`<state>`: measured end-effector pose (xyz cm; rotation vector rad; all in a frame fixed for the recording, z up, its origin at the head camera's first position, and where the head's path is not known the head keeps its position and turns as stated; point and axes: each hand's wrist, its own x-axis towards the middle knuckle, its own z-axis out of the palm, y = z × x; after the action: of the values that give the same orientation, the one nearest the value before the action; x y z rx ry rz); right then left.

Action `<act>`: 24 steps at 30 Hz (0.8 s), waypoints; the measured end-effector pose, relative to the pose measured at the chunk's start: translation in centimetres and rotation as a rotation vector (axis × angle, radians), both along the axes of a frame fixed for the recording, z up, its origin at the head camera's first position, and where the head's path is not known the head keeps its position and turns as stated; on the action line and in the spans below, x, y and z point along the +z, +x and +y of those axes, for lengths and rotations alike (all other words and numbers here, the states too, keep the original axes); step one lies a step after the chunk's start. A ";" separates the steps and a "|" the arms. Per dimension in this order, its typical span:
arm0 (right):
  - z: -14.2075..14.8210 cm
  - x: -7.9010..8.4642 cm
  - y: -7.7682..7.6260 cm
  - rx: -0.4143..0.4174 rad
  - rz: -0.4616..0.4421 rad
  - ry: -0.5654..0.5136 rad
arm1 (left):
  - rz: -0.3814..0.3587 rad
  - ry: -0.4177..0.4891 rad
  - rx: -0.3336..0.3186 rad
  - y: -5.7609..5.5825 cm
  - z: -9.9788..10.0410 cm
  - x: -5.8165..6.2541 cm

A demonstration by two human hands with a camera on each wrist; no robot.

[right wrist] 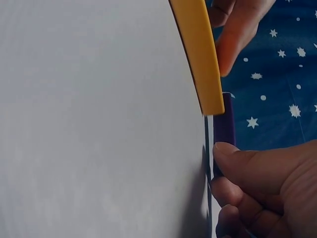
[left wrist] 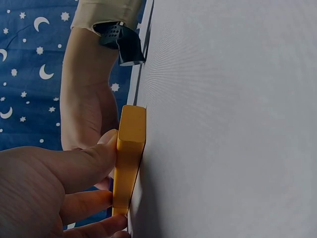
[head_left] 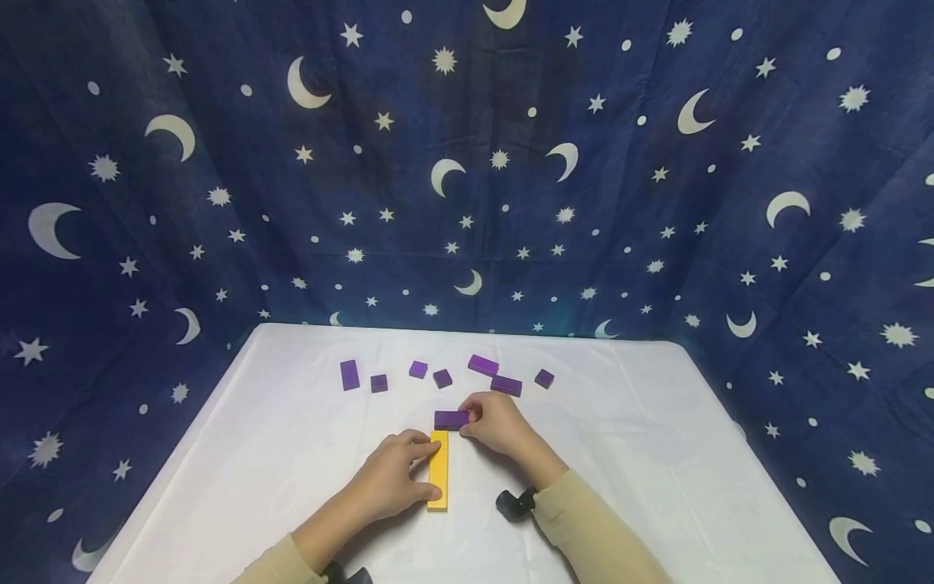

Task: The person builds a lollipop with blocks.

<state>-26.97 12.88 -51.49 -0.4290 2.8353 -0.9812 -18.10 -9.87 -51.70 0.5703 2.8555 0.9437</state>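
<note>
A long yellow block (head_left: 438, 472) lies on the white tabletop, pointing away from me. My left hand (head_left: 394, 480) rests on it from the left, thumb near its close end and fingertips toward its far end. In the left wrist view, those fingertips touch the upper side of the yellow block (left wrist: 131, 148). Across the far end of the yellow block lies a purple block (head_left: 449, 420). My right hand (head_left: 499, 423) pinches its right end between thumb and fingers. The purple block (right wrist: 224, 121) shows just past the yellow one in the right wrist view.
Behind the hands, several purple pieces are scattered: a longer block (head_left: 349, 375) at the left, small cubes such as one (head_left: 544, 379) at the right, and two longer blocks close together, one (head_left: 483, 365) behind the other. A starry blue curtain (head_left: 409, 276) hangs behind the table.
</note>
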 end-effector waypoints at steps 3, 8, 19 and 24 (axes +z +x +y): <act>-0.4 0.0 0.0 0.005 -0.001 0.003 | 0.001 -0.002 0.000 0.0 0.0 0.0; -0.9 0.1 0.1 0.002 0.001 0.003 | 0.000 -0.004 0.001 -0.1 0.0 0.0; -1.5 0.0 0.3 0.016 0.004 0.020 | -0.005 0.005 0.007 0.0 0.0 0.2; -1.3 -0.2 0.3 0.034 -0.010 0.015 | -0.001 0.001 0.003 0.0 0.0 0.2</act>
<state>-26.71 11.60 -51.64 -0.4681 2.8146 -0.9521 -18.07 -9.87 -51.45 0.5656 2.8558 0.9458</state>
